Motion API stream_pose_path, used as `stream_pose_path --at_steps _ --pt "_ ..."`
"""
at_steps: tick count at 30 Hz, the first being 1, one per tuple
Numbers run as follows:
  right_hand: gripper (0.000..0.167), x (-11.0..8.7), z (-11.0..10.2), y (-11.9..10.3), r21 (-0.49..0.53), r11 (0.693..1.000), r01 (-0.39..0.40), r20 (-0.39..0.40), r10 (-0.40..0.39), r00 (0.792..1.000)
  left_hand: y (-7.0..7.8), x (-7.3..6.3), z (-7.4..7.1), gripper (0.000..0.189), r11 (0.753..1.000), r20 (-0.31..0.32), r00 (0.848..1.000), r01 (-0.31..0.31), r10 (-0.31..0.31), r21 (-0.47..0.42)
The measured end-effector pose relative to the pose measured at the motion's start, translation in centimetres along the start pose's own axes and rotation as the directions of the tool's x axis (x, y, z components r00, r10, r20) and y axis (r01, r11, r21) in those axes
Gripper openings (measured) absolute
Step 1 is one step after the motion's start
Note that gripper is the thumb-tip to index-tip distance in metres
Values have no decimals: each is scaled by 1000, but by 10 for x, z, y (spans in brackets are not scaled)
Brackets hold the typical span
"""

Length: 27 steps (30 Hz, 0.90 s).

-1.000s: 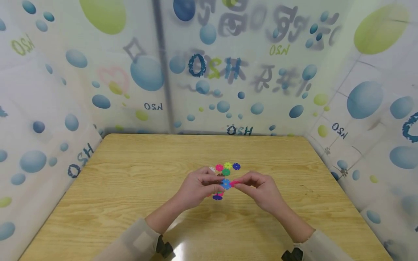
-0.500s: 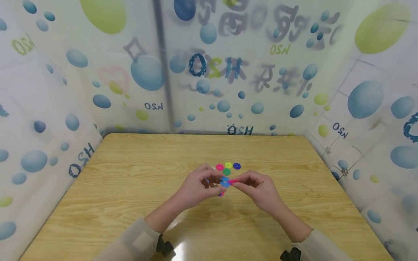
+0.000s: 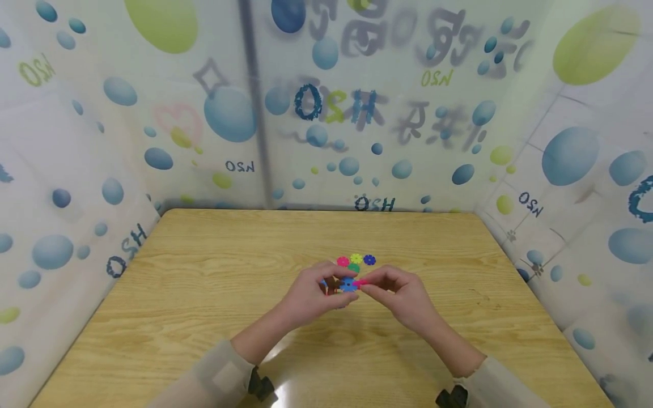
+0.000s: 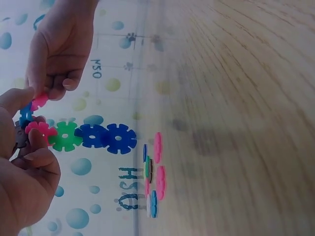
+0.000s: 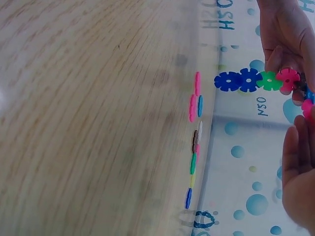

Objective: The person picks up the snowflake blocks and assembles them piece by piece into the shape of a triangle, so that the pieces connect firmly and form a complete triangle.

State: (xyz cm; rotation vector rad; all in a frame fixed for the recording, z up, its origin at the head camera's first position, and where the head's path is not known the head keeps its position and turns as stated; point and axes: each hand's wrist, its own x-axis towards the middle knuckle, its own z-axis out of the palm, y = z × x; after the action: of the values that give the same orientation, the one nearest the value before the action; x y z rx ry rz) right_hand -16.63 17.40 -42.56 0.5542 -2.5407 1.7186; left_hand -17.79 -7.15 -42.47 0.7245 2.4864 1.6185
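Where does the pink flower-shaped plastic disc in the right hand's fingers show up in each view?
Head: the pink disc is below and right of centre, at the right hand's fingertips.
Left wrist: the pink disc is near the left edge, slightly above mid-height.
Right wrist: the pink disc is at the right edge, slightly above mid-height.
Shared landmark: the light-blue flower-shaped plastic disc right beside it.

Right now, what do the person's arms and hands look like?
The pale beige cloth left sleeve and matching right sleeve each have a chunky black object near the end. The left hand and right hand wear no gloves.
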Motion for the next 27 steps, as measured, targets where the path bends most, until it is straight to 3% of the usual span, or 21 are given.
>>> stream_pose_path --at_steps 7,11,18,27 --pt "20 3 -10 6 52 999 -11 45 8 999 -1 1 -2 34 1000 -20 1000 -3 2 -19" --pt "19 12 -20 17 77 994 -72 20 71 997 -1 0 -3 33 1000 -29 1000 -3 2 -29" --pt "27 39 -33 43 -61 977 -207 12 208 978 -2 -1 -4 30 999 -41 999 3 -5 -44" --pt "26 76 -36 73 -206 934 -290 53 307 950 -1 -1 -3 36 998 -31 999 42 -44 -53"
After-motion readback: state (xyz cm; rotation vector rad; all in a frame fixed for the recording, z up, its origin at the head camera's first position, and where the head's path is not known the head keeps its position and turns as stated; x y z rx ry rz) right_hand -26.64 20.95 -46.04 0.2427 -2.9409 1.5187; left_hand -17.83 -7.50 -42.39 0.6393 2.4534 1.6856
